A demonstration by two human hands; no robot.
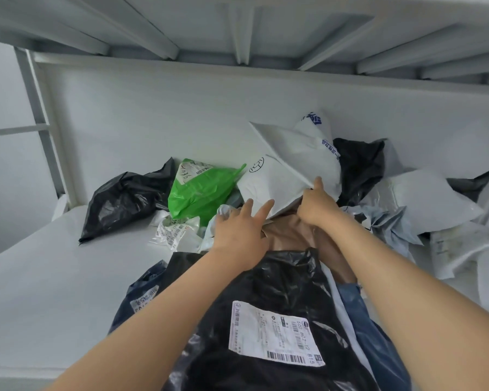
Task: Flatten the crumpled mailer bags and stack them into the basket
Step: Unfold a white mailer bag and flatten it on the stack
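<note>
Among crumpled bags (pixel 280 283) on the table (pixel 54 263), our right hand (pixel 318 206) pinches the edge of the white mailer (pixel 271 182) while our left hand (pixel 237 224) rests spread fingers on it; we should pull taut, then smooth outward.

**One head view, tilted forward and down**

I am watching through a single wide-angle camera riding on the person's head. It is facing ahead and downward, sitting close over the black mailer (pixel 266 320) at 6 o'clock. The left hand (pixel 237 230) is resting on and the right hand (pixel 318 206) gripping the white mailer (pixel 268 184) just above centre, while the shelf underside (pixel 237 24) is filling 12 o'clock.
</note>
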